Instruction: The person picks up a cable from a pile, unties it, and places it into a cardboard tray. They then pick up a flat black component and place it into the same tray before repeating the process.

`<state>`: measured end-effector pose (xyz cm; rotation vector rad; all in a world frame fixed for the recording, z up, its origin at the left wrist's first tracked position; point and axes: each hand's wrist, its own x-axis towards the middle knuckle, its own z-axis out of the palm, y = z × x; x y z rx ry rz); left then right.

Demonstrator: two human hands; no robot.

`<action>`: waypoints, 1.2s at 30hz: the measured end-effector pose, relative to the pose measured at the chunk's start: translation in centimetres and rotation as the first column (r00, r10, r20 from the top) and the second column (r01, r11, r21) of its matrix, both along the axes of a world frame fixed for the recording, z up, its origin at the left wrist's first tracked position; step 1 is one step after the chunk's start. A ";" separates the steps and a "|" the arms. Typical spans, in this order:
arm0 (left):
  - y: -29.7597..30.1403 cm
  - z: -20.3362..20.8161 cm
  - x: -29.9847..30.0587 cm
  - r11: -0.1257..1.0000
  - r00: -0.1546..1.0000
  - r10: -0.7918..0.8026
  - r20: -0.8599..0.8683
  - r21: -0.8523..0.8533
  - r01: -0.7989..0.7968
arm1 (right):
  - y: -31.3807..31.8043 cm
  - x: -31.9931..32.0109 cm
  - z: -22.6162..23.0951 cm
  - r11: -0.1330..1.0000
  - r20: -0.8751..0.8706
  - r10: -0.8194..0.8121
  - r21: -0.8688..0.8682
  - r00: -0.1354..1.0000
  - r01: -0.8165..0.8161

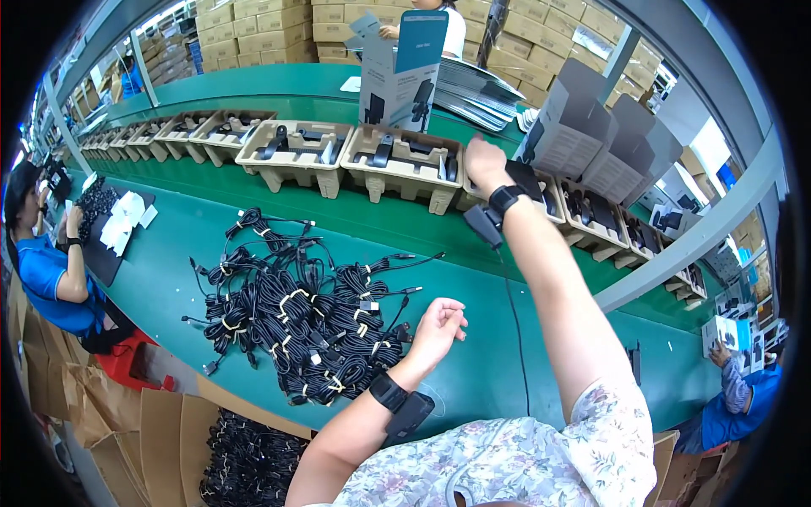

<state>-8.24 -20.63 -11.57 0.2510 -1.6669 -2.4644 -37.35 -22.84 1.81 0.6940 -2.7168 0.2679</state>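
One left hand (436, 332): at 5 o'clock from mid-view, loosely curled, not pinched, hovers over a green table (486, 372), just beside the 3 o'clock side of the cable pile (291, 317).
Right hand (487, 163): at 1 o'clock, stretches over the row of trays (397, 180); partly hidden at the fingers, so cannot tell whether wide, narrow or holding something.
Cable pile: at 8 o'clock, spreads across the table in coiled black bundles, bound with pale ties.
Trays: tan and moulded, curve from 10 o'clock through 12 to 3, with black parts inside.
Wristbands (507, 199): black, worn on both wrists, each near a small black device (484, 226).
Printed box (401, 84): stands upright behind the trays at 12 o'clock, white and teal.
Cardboard box (169, 431): at 7 o'clock, below the table's edge, holds more black cables.
Co-workers (51, 275): dressed in blue, at 9 and 4 o'clock.
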 end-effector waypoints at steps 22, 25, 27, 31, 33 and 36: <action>0.4 -0.2 0.3 0.999 1.000 0.003 0.018 -0.034 -0.003 | 2.5 -0.1 -4.0 0.960 0.059 0.019 -0.279 0.998 -0.001; 0.4 -0.3 0.1 0.994 1.000 0.026 -0.009 -0.103 -0.027 | 2.0 0.2 -2.7 0.977 0.038 0.053 -0.209 0.998 -0.044; 0.2 -0.2 0.4 0.993 1.000 0.015 -0.014 -0.121 -0.016 | 1.3 0.6 -2.5 0.983 0.027 0.059 -0.176 0.998 -0.053; 0.5 -0.1 -0.3 0.990 0.999 -0.015 -0.039 -0.138 0.009 | 3.2 0.3 -3.6 0.973 -0.091 0.011 -0.228 0.996 -0.031; 0.4 -0.2 -0.1 0.986 0.998 -0.039 -0.048 -0.165 0.031 | 4.4 0.7 -4.0 0.954 -0.114 0.071 -0.282 0.991 -0.101; 0.2 -0.3 0.1 0.986 1.000 -0.013 -0.022 -0.166 0.009 | 5.8 2.0 -3.5 0.921 -0.249 0.096 -0.346 0.964 -0.181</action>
